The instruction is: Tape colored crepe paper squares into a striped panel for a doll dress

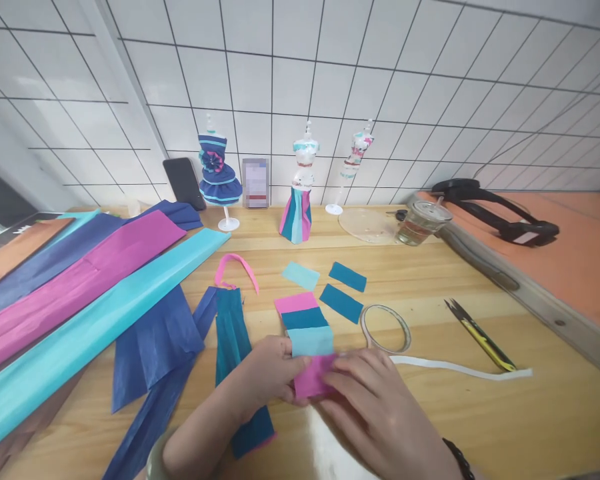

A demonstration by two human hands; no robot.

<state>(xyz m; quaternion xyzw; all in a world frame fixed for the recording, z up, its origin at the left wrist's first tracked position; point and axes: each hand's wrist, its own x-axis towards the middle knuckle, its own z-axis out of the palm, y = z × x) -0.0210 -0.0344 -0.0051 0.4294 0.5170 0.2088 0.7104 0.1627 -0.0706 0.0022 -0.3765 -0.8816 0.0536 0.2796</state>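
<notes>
Both hands are on a joined strip of coloured crepe paper (306, 318), made of pink, dark teal, light blue and magenta panels. My left hand (273, 373) pinches its left edge near the light blue and magenta panels. The fingers of my right hand (373, 393) press on the magenta panel (314, 377) from the right. Beyond the strip lie a light blue paper piece (301, 275) and two dark teal pieces (342, 303). A roll of tape (387, 329) rests right of the strip, and a white tape length (460, 367) stretches rightward from beside my right hand.
Yellow-handled tweezers (480, 335) lie at right. Crepe paper sheets (105, 280) cover the left side. Along the wall stand small dress forms (305, 167), a phone (184, 183) and a cup (423, 221). A pink strip (236, 260) and pleated teal paper (233, 327) lie left of my hands.
</notes>
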